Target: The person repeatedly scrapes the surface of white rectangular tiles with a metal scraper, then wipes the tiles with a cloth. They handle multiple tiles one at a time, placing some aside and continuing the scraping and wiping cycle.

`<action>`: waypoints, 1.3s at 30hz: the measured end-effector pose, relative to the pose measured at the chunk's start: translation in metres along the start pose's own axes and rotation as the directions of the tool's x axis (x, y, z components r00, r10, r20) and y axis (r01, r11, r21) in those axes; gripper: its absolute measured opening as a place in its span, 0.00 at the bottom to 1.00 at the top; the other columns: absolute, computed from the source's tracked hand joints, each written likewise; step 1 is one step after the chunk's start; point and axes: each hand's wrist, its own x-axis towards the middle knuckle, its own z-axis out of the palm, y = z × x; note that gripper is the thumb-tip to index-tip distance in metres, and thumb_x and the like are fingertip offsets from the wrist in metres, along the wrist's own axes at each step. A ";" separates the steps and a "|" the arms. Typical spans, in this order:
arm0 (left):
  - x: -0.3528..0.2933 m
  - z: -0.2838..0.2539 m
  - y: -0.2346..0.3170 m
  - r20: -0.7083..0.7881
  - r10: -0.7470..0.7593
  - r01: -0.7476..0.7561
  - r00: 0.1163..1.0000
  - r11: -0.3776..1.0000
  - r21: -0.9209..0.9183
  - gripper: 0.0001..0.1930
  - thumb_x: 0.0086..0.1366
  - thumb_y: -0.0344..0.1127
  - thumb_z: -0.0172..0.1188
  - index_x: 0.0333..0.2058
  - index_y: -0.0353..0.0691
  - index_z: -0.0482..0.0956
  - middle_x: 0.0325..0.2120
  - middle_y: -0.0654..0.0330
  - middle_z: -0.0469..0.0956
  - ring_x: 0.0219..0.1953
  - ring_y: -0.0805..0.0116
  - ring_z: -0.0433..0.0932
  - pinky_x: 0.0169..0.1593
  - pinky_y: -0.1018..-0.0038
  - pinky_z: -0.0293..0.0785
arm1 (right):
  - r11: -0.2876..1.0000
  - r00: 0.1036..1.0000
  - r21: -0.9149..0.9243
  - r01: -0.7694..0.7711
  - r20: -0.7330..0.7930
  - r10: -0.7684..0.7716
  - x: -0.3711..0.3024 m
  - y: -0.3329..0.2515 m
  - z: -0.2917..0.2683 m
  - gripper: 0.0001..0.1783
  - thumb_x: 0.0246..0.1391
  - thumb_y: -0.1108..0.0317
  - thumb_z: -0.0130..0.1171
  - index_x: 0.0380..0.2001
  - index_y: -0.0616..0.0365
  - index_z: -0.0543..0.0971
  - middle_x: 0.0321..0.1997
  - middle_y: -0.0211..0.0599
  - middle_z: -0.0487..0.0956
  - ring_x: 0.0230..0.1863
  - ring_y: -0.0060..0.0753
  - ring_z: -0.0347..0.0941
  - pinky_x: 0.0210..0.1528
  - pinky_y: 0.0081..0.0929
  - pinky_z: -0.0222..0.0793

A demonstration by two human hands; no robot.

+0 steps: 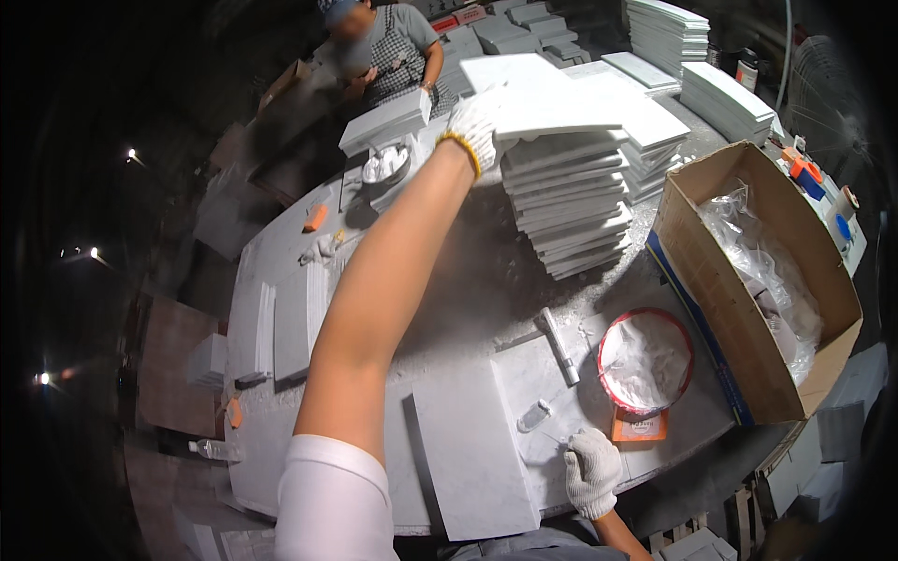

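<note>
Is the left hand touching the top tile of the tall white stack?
Touching. The head view shows the gloved left hand gripping the near edge of the top tile, lifted slightly off the stack.

A stone-tile workshop: stacks of white tiles (571, 201) rise beyond the hands, the dusty tabletop (468, 280) carries cut slabs, and another gloved worker (393, 51) stands opposite.

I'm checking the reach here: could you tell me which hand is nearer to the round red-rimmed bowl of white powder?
The right hand; it rests just below-left of the round red-rimmed bowl of white powder. The left hand is far off, gripping the top slab on the tall stack of white stone tiles.
</note>
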 end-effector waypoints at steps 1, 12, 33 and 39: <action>0.004 -0.001 -0.007 -0.031 0.093 -0.087 0.995 0.985 0.151 0.25 0.67 0.41 0.60 0.63 0.49 0.75 0.51 0.52 0.82 0.52 0.56 0.81 0.56 0.62 0.77 | 1.000 1.000 -0.009 0.002 -0.001 -0.002 0.000 0.000 0.000 0.08 0.55 0.69 0.65 0.39 0.53 0.82 0.40 0.41 0.83 0.44 0.53 0.81 0.42 0.42 0.74; -0.259 -0.018 0.111 -0.464 -0.017 0.001 0.886 0.999 -0.034 0.27 0.63 0.44 0.66 0.58 0.41 0.78 0.55 0.52 0.80 0.52 0.53 0.82 0.54 0.60 0.80 | 0.969 0.996 0.236 -0.075 -0.033 0.085 -0.029 0.020 0.018 0.13 0.68 0.73 0.59 0.51 0.68 0.80 0.57 0.48 0.81 0.58 0.41 0.77 0.63 0.34 0.71; -0.459 0.015 0.265 0.651 0.344 -0.013 0.677 0.890 -0.456 0.41 0.66 0.69 0.52 0.72 0.52 0.66 0.74 0.50 0.59 0.78 0.50 0.53 0.79 0.52 0.42 | 0.896 0.980 0.403 -0.185 0.145 0.137 -0.049 0.036 0.010 0.15 0.70 0.74 0.56 0.57 0.65 0.78 0.60 0.41 0.80 0.61 0.30 0.75 0.65 0.29 0.69; -0.568 -0.002 0.303 -0.098 -0.032 -0.069 0.995 0.496 -0.866 0.16 0.72 0.47 0.58 0.46 0.43 0.83 0.52 0.54 0.81 0.59 0.53 0.77 0.66 0.54 0.70 | 0.808 0.858 0.406 -0.427 -0.100 0.504 -0.052 0.025 -0.017 0.14 0.72 0.71 0.55 0.56 0.65 0.76 0.53 0.42 0.81 0.53 0.35 0.80 0.61 0.35 0.78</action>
